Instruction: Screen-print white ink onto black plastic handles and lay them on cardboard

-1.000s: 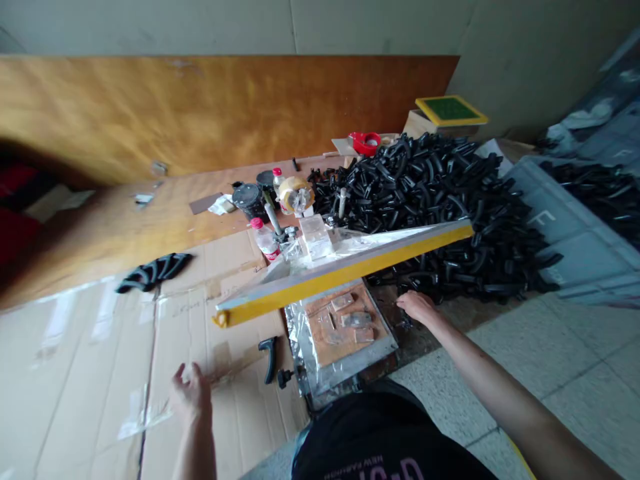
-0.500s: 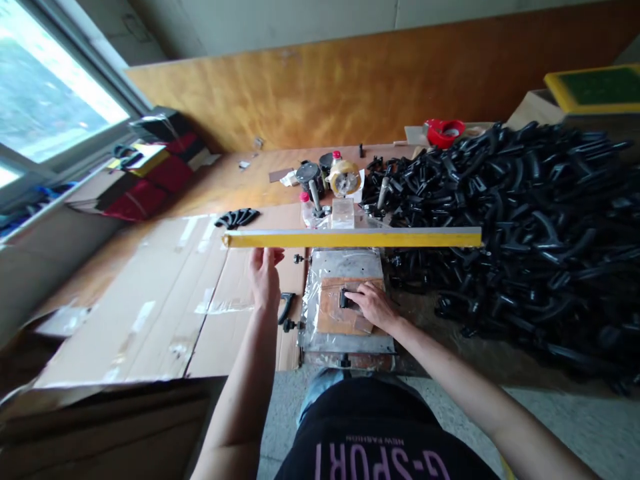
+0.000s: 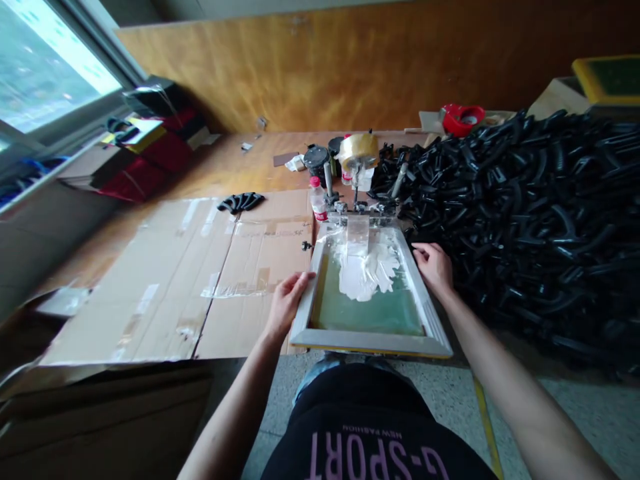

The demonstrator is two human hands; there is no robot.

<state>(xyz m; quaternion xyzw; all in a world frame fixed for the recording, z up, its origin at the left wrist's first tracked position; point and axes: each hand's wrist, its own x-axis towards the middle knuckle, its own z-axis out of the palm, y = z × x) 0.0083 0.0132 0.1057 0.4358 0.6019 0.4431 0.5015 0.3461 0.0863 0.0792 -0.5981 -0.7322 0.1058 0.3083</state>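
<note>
Bright daylight showed through a window at ten o'clock; a wooden panel stood at twelve behind the bench, speckled floor at four.

On the wooden table, flat cardboard is laid; right of this cardboard, black parts are heaped; behind it, a brown sheet is placed.

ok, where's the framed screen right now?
Head view, just right of centre: the framed screen is between the left hand and right hand, with the pile of black parts to its right.
</note>
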